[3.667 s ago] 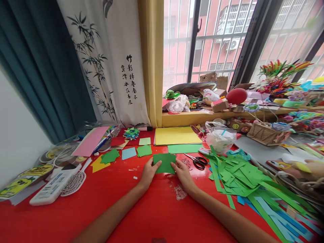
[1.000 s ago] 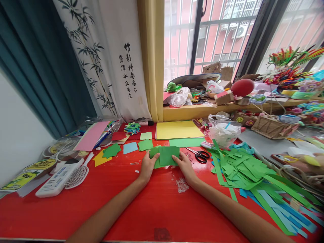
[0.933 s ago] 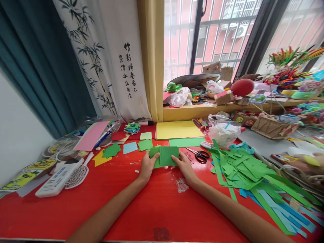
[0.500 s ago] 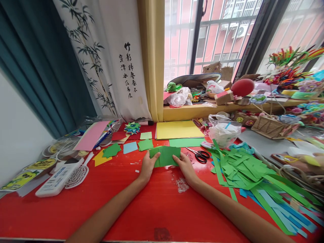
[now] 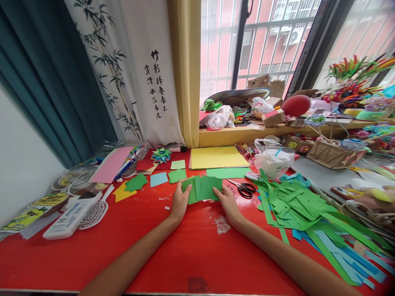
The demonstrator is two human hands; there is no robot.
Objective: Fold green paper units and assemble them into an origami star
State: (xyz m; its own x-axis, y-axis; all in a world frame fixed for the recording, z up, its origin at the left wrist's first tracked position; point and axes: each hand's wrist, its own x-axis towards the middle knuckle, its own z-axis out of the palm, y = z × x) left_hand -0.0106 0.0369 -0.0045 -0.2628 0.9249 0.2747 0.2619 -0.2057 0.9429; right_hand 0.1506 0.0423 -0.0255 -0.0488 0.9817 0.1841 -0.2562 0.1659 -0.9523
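Paper squares, green, flat and crisp-edged, overlapped in a loose fan above a glossy red counter, the left hand pinching their left edge and the right hand gripping their right. Black-handled scissors lay near the right hand, between it and a tangled heap of green strips. Behind the heap, a crinkled translucent plastic bag bulged with whitish contents, hard to make out, near a rough-textured brown basket.
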